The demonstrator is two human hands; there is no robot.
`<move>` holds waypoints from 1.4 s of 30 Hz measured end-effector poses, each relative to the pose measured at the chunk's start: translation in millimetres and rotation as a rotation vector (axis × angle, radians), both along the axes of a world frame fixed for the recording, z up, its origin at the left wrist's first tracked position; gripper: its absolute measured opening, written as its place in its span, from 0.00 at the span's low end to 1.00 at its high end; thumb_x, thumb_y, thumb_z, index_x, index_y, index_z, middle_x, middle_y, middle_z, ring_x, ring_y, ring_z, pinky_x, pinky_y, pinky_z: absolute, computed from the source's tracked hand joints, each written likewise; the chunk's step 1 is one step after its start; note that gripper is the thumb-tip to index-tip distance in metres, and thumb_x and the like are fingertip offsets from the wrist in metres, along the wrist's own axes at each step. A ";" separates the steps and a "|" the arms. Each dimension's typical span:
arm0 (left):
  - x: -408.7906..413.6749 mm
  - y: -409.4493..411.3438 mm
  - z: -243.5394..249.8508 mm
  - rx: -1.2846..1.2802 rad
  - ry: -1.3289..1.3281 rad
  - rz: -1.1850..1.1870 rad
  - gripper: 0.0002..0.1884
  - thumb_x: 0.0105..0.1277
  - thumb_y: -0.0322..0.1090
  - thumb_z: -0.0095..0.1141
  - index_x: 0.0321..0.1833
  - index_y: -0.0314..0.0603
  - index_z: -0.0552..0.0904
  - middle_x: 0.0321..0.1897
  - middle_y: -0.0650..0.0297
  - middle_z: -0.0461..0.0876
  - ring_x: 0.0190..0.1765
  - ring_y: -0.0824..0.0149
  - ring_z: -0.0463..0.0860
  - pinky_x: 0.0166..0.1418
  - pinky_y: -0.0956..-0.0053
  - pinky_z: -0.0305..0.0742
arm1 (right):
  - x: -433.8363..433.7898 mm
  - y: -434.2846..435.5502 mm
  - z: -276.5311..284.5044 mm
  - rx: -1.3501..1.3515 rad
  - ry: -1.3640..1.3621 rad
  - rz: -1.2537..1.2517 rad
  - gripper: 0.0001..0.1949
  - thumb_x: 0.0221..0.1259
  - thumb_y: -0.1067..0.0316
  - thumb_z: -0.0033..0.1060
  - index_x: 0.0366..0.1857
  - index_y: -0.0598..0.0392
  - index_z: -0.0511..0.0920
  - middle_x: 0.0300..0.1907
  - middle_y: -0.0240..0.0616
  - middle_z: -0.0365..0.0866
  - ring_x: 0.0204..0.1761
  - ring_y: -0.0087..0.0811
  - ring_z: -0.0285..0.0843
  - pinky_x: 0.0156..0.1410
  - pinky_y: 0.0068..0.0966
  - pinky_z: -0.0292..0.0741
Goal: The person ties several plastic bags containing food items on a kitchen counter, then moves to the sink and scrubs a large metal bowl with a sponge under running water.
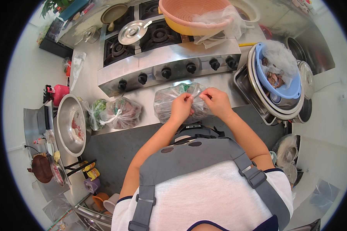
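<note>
A large clear plastic bag (164,99) rests at the front of the steel counter (146,101), with dark and green contents showing through. My left hand (181,106) pinches the gathered plastic at its top. On the other side, my right hand (217,101) grips the bag's plastic between thumb and fingertips. To the left sits a smaller knotted plastic bag (125,112) with reddish-brown contents, its white tie on top. Touching it is a bag of green vegetables (98,108). What exactly fills the large bag cannot be made out.
Behind the bags stands a gas stove (154,69) with several black knobs, holding a pot lid (133,31) and a pink colander (188,14). A steel basin (66,124) with red residue is at left. Stacked basins at right carry a blue basin (289,91) with meat (274,79).
</note>
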State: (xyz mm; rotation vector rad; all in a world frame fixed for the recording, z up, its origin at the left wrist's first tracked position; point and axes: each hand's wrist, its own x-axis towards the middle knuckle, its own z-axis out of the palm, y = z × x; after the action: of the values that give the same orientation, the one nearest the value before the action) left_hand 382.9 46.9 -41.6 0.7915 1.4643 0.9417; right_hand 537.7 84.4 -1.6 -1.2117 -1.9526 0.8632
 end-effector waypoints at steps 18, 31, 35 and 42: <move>-4.0 -15.2 -4.6 0.212 0.139 -0.097 0.06 0.65 0.27 0.49 0.36 0.31 0.77 0.26 0.58 0.78 0.26 0.67 0.80 0.31 0.76 0.74 | -16.6 38.3 9.5 -0.437 0.241 0.155 0.11 0.56 0.59 0.57 0.32 0.56 0.81 0.30 0.41 0.82 0.32 0.34 0.79 0.39 0.26 0.74; -3.6 -24.9 -6.9 0.505 0.386 -0.113 0.04 0.62 0.29 0.54 0.38 0.37 0.79 0.32 0.57 0.78 0.31 0.57 0.80 0.33 0.69 0.73 | -20.1 62.8 -24.0 -0.698 -0.151 0.525 0.08 0.53 0.63 0.59 0.27 0.56 0.80 0.26 0.37 0.80 0.30 0.28 0.74 0.38 0.27 0.71; -12.4 -24.2 4.3 0.814 0.754 -0.267 0.04 0.62 0.29 0.54 0.38 0.39 0.79 0.33 0.56 0.78 0.32 0.55 0.79 0.34 0.69 0.73 | -31.8 66.2 -24.3 -0.220 -0.406 0.637 0.07 0.53 0.65 0.53 0.27 0.57 0.77 0.29 0.43 0.79 0.35 0.41 0.76 0.41 0.35 0.71; -16.5 -14.9 -2.4 0.193 0.273 -0.223 0.08 0.67 0.33 0.49 0.38 0.36 0.78 0.26 0.62 0.77 0.25 0.67 0.79 0.25 0.76 0.70 | -35.6 71.8 -28.6 -0.122 -0.362 0.638 0.08 0.56 0.64 0.51 0.29 0.56 0.76 0.33 0.44 0.78 0.39 0.46 0.75 0.44 0.38 0.70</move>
State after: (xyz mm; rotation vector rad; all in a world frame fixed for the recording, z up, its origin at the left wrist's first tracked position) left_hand 366.4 32.0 -44.0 1.2387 1.4921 0.8357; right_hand 502.1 156.1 -30.2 -0.8464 -2.6869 1.1443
